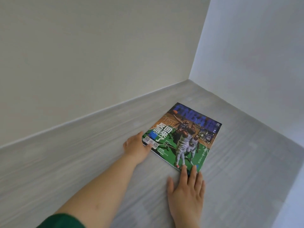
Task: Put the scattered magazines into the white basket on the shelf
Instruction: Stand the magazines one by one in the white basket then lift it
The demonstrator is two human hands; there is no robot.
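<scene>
Glossy paper magazine (182, 137) on matt, grey wood-grain floor (82, 162); smooth matt painted wall (98, 46)

- Magazine (182, 137): single glossy issue, closed, cover up; basketball players on green/orange court, blue masthead at far end, white Chinese headline, QR codes nr left edge.
- Pose: flat, turned diagonally, masthead corner pointing away twd the wall corner; one corner nearest the viewer.
- Location: on grey wood-grain floor (238, 162), well short of both walls.
- Contact: left hand (136, 147) at left edge, thumb on cover, fingers mostly hidden; right hand (187, 188) w/ straight fingertips on near corner.
</scene>
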